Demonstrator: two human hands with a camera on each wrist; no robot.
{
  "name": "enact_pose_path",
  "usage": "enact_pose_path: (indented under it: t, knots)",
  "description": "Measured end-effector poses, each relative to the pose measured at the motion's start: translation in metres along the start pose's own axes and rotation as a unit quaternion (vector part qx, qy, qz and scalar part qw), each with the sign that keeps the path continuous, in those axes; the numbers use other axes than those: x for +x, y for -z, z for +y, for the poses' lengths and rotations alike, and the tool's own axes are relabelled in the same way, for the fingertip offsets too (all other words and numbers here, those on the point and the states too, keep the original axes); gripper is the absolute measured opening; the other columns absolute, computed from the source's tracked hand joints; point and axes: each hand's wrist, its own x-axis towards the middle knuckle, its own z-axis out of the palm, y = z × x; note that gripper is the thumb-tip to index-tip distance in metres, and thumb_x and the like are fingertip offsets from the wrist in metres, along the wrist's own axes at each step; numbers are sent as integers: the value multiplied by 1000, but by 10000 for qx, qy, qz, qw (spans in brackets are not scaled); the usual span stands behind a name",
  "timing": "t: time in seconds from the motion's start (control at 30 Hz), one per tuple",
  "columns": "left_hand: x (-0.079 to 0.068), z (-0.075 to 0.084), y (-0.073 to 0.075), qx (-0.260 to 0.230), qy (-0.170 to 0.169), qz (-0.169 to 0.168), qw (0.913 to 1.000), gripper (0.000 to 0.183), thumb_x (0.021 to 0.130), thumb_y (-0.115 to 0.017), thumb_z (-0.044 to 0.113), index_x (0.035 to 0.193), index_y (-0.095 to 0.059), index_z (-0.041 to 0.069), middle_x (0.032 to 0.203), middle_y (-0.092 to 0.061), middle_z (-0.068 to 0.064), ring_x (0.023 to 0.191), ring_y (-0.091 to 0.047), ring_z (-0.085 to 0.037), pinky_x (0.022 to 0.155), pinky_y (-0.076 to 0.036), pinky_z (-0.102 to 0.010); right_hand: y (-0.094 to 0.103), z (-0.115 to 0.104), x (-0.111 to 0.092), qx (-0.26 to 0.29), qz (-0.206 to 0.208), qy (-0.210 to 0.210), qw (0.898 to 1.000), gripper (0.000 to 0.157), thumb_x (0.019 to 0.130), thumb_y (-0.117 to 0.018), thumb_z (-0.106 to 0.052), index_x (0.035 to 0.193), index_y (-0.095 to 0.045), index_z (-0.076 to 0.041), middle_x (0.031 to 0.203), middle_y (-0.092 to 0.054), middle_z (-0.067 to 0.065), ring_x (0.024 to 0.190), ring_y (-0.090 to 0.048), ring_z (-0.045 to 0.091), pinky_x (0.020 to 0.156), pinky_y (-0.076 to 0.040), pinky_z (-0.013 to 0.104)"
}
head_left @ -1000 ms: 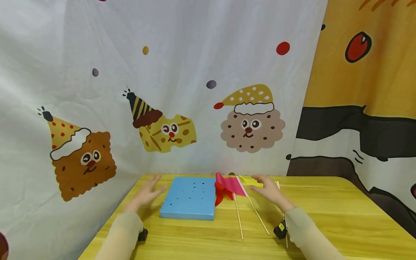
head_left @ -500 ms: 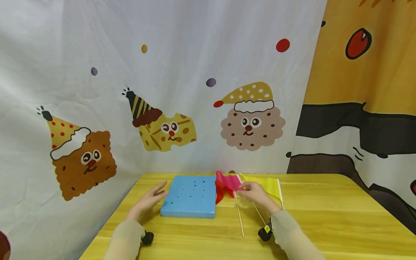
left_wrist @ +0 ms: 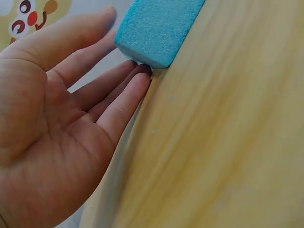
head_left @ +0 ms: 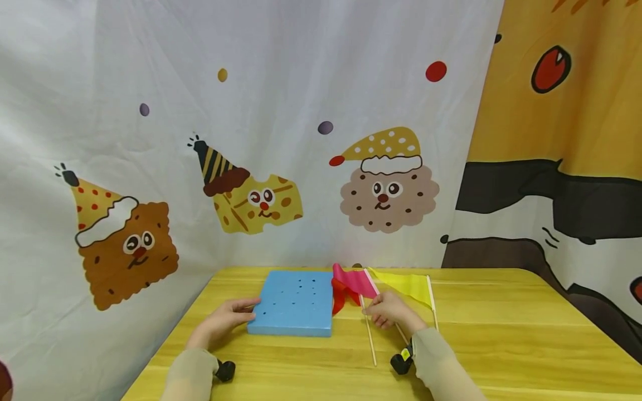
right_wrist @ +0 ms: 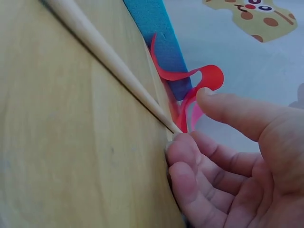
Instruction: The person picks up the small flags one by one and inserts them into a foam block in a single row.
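A blue foam block (head_left: pixel 286 317) dotted with small holes lies flat on the wooden table. At its left edge is my left hand (head_left: pixel 225 322), fingers extended, with the fingertips right by the block's side in the left wrist view. To the block's right lie three small flags on thin wooden sticks: a red flag (head_left: pixel 339 298), a pink flag (head_left: pixel 356 280) and a yellow flag (head_left: pixel 408 285). My right hand (head_left: pixel 390 311) is over the pink flag's stick, hiding part of it. Its bent fingertips meet the red flag's stick (right_wrist: pixel 128 85), while the thumb stands apart from them.
The wooden table (head_left: pixel 511 328) extends to the right of the flags. Behind it hangs a white curtain (head_left: pixel 281 111) printed with cartoon biscuits and cheese. Each wrist carries a small black camera (head_left: pixel 225 371).
My right hand has moved left and nearer, from the yellow flag past the pink one to the red flag's stick. My left hand has come up to the block's left edge.
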Motion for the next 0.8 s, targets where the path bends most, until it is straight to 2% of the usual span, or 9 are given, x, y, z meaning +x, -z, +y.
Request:
enact_pose_path:
  t: [0.1, 0.27, 0.47, 0.6, 0.8]
  knots:
    - [1, -3, 2, 112, -59, -89, 9999, 53, 96, -63, 20, 145, -47, 6, 150, -38, -18, 137, -31, -41, 107, -36, -49, -2, 2, -1, -32, 99, -81, 9999, 23, 83, -76, -18, 83, -61, -1, 64, -60, 8, 49, -55, 16, 49, -53, 29]
    - [2, -6, 2, -48, 24, -207, 9998, 56, 96, -63, 20, 147, -44, 7, 153, -33, -18, 140, -25, -42, 109, -30, -52, -5, 3, -1, -264, 208, -87, 9994, 26, 79, -81, -19, 72, -60, -4, 59, -55, 5, 46, -50, 14, 45, -51, 27]
    - [2, -9, 2, -109, 2, -274, 9996, 58, 96, -62, 22, 148, -41, 7, 154, -30, -19, 140, -25, -41, 108, -33, -49, -11, -1, -3, -856, 231, 200, 9959, 44, 75, -84, -23, 52, -47, -14, 46, -41, -3, 38, -38, 10, 39, -41, 21]
    - [0, -9, 3, -111, 4, -334, 9994, 59, 97, -61, 23, 149, -39, 6, 154, -29, -20, 141, -23, -41, 108, -35, -47, -16, -1, -2, -1202, 248, 390, 9917, 52, 72, -86, -23, 47, -41, -17, 41, -33, -7, 35, -33, 10, 37, -34, 21]
    - [-1, -8, 2, -57, -9, -402, 9992, 60, 97, -61, 23, 150, -37, 5, 154, -29, -22, 140, -23, -43, 107, -36, -45, -19, -3, -1, -1492, 360, 324, 9876, 48, 71, -86, -19, 47, -45, -15, 41, -36, -7, 33, -38, 11, 37, -41, 22]
